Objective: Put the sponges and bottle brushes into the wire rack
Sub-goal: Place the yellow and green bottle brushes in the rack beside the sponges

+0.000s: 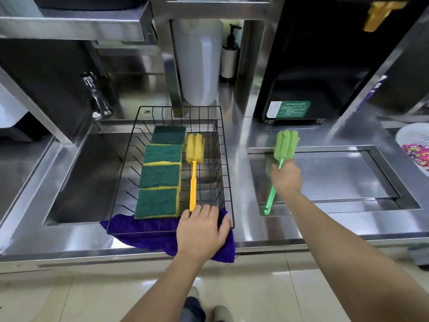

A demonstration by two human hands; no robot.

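Observation:
A black wire rack (pixel 226 159) sits across a steel sink, its near end on a purple cloth (pixel 148 238). Inside it lie several green-and-yellow sponges (pixel 160 175) in a row, and to their right a yellow bottle brush (pixel 194 147) with its foam head pointing away. My left hand (pixel 200 231) rests on the rack's near right corner, fingers by the yellow handle's end. My right hand (pixel 286 178) grips the handle of a green bottle brush (pixel 285 145) to the right of the rack, above the steel counter.
A recessed steel lid panel (pixel 325 177) lies under the green brush. A black machine (pixel 313 66) stands behind it. A white colander (pixel 415 147) with colourful bits is at the far right. A soap pump bottle (pixel 229 56) and a glass jigger (pixel 97 96) stand at the back.

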